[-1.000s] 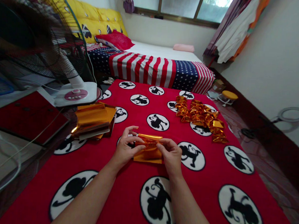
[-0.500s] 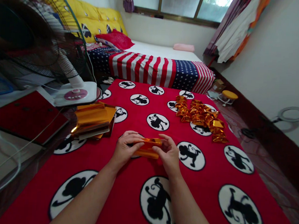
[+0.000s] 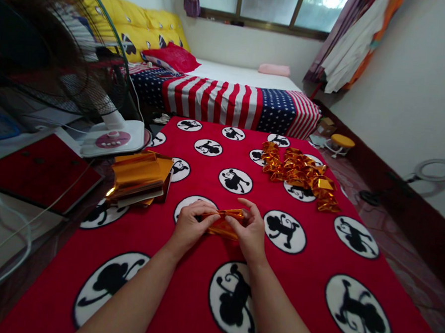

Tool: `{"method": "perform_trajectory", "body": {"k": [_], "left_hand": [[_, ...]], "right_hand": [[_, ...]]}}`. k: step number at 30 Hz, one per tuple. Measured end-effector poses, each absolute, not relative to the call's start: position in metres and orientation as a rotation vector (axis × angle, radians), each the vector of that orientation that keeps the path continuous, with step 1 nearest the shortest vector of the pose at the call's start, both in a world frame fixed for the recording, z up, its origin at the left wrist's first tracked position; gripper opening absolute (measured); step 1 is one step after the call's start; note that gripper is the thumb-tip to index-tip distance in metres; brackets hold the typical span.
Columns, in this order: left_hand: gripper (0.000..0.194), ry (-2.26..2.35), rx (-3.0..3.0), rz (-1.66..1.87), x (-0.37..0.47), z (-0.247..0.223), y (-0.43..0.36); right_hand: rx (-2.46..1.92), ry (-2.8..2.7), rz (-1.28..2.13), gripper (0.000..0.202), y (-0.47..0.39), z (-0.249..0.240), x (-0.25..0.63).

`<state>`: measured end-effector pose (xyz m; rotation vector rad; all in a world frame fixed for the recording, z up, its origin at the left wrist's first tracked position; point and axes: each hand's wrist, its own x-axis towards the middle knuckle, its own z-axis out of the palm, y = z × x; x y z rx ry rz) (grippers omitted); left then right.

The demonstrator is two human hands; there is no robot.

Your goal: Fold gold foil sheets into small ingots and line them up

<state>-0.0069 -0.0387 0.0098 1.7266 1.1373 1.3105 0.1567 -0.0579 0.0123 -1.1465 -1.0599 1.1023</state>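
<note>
I have one orange-gold foil sheet (image 3: 223, 230) pinched between both hands, low over the red cloth (image 3: 178, 293) and near the middle of my view. My left hand (image 3: 194, 223) closes on its left end, thumb and fingers together; my right hand (image 3: 252, 231) grips the right end the same way, its index finger raised. Compared with half a second ago, my thumbs sit closer together along the upper edge, and the foil between them is more creased, its lower part sloping down to the right. The foil stack (image 3: 138, 174) on my left and the folded foil pieces (image 3: 300, 171) at the far right of the cloth lie as they did.

The fan (image 3: 114, 137) stands beyond the stack, its cage in front of part of the yellow cushion (image 3: 155, 26); its blades are a blur. Beyond the cloth is the bed (image 3: 231, 75). My fingers cover both ends of the foil, so I can't make out its underside or exactly how it is folded. My forearms are cut off at the bottom.
</note>
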Motion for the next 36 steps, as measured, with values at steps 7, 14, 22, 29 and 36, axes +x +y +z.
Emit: {"method": "perform_trajectory", "body": {"k": [7,14,22,29,36], "left_hand": [[0.008,1.153,1.727,1.291,-0.005,0.011,-0.039],[0.006,1.145,1.71,1.31,-0.007,0.01,-0.039],[0.008,1.131,1.646,1.332,-0.009,0.01,-0.037],[0.01,1.116,1.629,1.325,-0.01,0.01,-0.038],[0.01,1.1,1.617,1.325,-0.01,0.01,-0.037]], "right_hand": [[-1.128,-1.047,1.138,0.046,-0.058,0.011,0.156],[-1.095,-1.063,1.194,0.049,-0.059,0.012,0.159],[-1.067,-0.967,1.262,0.044,-0.059,0.014,0.161],[-1.092,-0.963,1.185,0.033,-0.057,0.01,0.165],[-1.118,-0.984,1.149,0.024,-0.055,0.01,0.166]]}}
